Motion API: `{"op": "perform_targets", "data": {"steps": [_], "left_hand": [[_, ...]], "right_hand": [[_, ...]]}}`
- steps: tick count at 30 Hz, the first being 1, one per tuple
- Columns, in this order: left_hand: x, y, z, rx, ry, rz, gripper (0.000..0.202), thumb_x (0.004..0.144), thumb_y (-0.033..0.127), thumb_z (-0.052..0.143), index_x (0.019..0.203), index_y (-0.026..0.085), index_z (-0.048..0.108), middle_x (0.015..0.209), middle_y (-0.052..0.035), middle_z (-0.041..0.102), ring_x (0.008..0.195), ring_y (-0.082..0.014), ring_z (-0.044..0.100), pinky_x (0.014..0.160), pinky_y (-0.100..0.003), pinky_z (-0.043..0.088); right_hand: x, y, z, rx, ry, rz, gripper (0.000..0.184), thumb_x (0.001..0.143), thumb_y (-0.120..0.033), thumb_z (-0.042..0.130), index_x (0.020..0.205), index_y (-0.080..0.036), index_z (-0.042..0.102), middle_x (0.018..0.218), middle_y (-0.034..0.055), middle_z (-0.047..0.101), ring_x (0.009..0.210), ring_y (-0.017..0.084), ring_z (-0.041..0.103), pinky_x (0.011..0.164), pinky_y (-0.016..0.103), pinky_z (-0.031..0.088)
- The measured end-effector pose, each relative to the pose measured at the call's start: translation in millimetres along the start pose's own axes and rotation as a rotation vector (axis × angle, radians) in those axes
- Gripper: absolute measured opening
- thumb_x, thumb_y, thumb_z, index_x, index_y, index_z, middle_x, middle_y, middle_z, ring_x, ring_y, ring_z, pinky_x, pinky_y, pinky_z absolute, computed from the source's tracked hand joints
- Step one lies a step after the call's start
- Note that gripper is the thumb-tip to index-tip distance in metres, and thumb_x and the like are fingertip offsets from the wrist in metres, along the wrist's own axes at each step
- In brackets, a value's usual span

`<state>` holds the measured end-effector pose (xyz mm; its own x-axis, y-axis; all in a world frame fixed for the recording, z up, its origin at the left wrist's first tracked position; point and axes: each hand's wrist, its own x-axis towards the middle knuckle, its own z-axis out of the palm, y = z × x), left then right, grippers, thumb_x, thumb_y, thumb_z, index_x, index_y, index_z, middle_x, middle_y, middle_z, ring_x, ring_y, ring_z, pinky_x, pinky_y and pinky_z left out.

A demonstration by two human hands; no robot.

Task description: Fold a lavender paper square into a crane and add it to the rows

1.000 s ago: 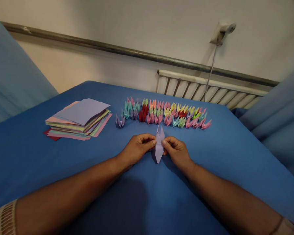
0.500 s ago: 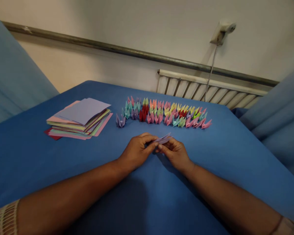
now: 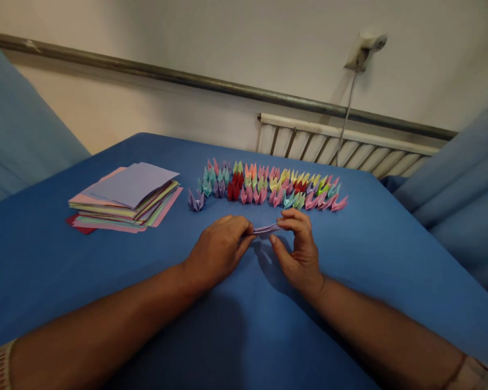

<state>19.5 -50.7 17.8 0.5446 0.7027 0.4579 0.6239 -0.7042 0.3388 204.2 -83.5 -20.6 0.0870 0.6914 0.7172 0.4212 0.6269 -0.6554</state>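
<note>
A small piece of folded lilac paper (image 3: 265,229) is seen almost edge-on above the blue cloth, with layers showing along its side. My left hand (image 3: 222,246) pinches its left end between thumb and fingers. At the other end is my right hand (image 3: 299,249), thumb and fingers spread apart, the fingertips at the paper's tip. Whether they touch it is hard to make out. Beyond the hands stand rows of folded paper cranes (image 3: 260,194) in pink, red, yellow, green, teal and lilac.
To the left lies a stack of coloured paper sheets (image 3: 136,184), lilac on top. Blue cloth (image 3: 154,246) covers the table. A radiator (image 3: 309,143), a metal rail (image 3: 211,81) and a socket with a plugged cord (image 3: 361,54) line the wall. Blue curtains (image 3: 467,184) hang on both sides.
My right thumb has come away from the folded paper and the right hand's fingers have spread. The paper has turned from tilted to nearly flat, while my left hand keeps its pinch.
</note>
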Motion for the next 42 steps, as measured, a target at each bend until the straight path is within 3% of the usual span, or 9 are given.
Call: {"op": "perform_targets", "data": {"steps": [5, 16, 24, 30, 42], "left_hand": [[0.2, -2.9, 0.6, 0.001, -0.03, 0.079, 0.005, 0.09, 0.019, 0.052, 0.092, 0.018, 0.057, 0.086, -0.0029, 0.062, 0.081, -0.0187, 0.056, 0.075, -0.032, 0.045], [0.4, -2.1, -0.2, -0.058, 0.002, 0.13, 0.01, 0.088, 0.011, 0.049, 0.083, 0.018, 0.054, 0.086, -0.0041, 0.063, 0.082, -0.0184, 0.057, 0.077, -0.033, 0.046], [0.9, -2.5, 0.1, -0.103, -0.063, 0.135, 0.006, 0.09, 0.018, 0.053, 0.094, 0.017, 0.058, 0.093, -0.0049, 0.064, 0.088, -0.0192, 0.057, 0.08, -0.035, 0.046], [0.5, 0.5, -2.4, -0.148, -0.049, 0.141, 0.01, 0.09, 0.023, 0.056, 0.098, 0.018, 0.058, 0.098, -0.0057, 0.065, 0.091, -0.0195, 0.058, 0.083, -0.035, 0.046], [1.0, -0.7, -1.6, -0.201, -0.029, 0.078, 0.005, 0.086, 0.014, 0.056, 0.086, 0.019, 0.057, 0.091, -0.0019, 0.066, 0.086, -0.0167, 0.06, 0.08, -0.031, 0.048]], "right_hand": [[0.5, 2.2, -0.2, -0.026, -0.129, -0.032, 0.023, 0.086, -0.012, 0.055, 0.104, -0.025, 0.06, 0.106, 0.0062, 0.057, 0.104, 0.021, 0.057, 0.093, 0.042, 0.047], [0.1, 4.4, -0.2, -0.056, -0.168, -0.001, 0.017, 0.085, -0.011, 0.056, 0.096, -0.024, 0.061, 0.102, 0.0052, 0.056, 0.099, 0.02, 0.058, 0.09, 0.039, 0.048], [-0.4, 5.6, 0.3, 0.016, -0.161, -0.002, 0.018, 0.083, -0.008, 0.054, 0.087, -0.024, 0.061, 0.1, 0.0037, 0.056, 0.096, 0.019, 0.059, 0.087, 0.036, 0.048], [-0.2, 4.5, -0.8, -0.005, -0.146, 0.012, 0.014, 0.085, -0.011, 0.054, 0.085, -0.024, 0.059, 0.098, 0.0038, 0.058, 0.094, 0.019, 0.059, 0.085, 0.037, 0.048], [2.4, 6.7, 1.5, 0.035, -0.162, 0.037, 0.014, 0.083, -0.011, 0.059, 0.09, -0.023, 0.059, 0.092, 0.0023, 0.059, 0.088, 0.018, 0.06, 0.08, 0.034, 0.049]]}}
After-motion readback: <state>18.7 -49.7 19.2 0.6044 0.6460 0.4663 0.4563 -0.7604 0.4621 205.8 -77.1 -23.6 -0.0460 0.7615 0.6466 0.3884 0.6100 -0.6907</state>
